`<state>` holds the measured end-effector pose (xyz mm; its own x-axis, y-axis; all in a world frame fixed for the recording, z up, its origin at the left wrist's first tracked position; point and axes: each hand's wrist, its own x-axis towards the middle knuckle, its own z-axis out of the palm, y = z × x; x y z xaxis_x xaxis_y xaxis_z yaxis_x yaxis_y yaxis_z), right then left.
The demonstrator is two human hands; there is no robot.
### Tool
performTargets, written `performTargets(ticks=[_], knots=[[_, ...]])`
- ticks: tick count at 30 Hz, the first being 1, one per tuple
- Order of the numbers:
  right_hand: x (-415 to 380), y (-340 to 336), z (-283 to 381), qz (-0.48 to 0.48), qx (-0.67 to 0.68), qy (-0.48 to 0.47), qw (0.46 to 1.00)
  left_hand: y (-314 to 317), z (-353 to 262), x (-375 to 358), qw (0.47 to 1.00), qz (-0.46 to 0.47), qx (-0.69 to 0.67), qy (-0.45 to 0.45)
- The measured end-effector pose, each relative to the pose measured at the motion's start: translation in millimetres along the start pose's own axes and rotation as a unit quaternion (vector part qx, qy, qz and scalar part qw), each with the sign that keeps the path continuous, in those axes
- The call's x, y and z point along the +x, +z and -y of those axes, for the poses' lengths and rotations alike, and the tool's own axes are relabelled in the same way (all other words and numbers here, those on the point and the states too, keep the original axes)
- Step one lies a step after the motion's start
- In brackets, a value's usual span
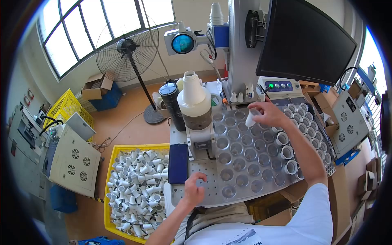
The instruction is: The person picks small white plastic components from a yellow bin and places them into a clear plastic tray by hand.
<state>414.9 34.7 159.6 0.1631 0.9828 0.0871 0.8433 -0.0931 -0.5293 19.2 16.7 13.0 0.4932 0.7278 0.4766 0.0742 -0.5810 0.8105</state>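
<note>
My right hand [268,114] is closed on a small white tapered plastic cup [250,118], held above the back part of a metal plate with rows of round holes [250,153]. My left hand [194,189] hovers by the plate's front left edge, fingers curled but apart, with nothing visible in it. Just behind it lies a dark phone [178,163]. Several white cups [287,152] stand in the right-hand holes of the plate. A yellow crate [108,197] full of loose white cups [136,190] sits to my left.
A tall white stacked fitting [192,94] and a dark cylinder [170,98] rise at the plate's left. A laser-like head [182,43] hangs from a column [243,49] at the back. A monitor [306,41] overhangs the right. A fan [127,47] stands behind left.
</note>
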Motion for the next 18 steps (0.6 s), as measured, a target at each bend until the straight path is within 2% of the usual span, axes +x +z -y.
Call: performTargets(ticks=[2,3,5,7,12,18], knots=[[0.1,34.6,0.6,-0.019,0.106,-0.115,0.987,17.1,8.1,-5.5,0.998,0.019,0.015,-0.064],[-1.0,48.0,1.9,-0.017,0.108,-0.117,0.987,17.9,10.7,-6.9,0.998,0.018,0.017,-0.066],[-4.2,69.7,5.3,-0.004,0.193,-0.083,0.978,17.2,14.2,-8.4,0.995,0.034,0.018,-0.087],[-6.2,75.7,8.9,-0.001,0.205,-0.079,0.976,16.0,9.9,-8.3,0.994,0.034,0.014,-0.098],[-16.6,73.3,11.9,0.011,0.069,-0.093,0.993,17.9,11.6,-7.3,0.995,0.031,0.018,-0.096],[-20.9,73.7,27.8,0.041,-0.009,-0.094,0.995,16.4,7.6,-7.3,0.993,0.032,0.011,-0.111]])
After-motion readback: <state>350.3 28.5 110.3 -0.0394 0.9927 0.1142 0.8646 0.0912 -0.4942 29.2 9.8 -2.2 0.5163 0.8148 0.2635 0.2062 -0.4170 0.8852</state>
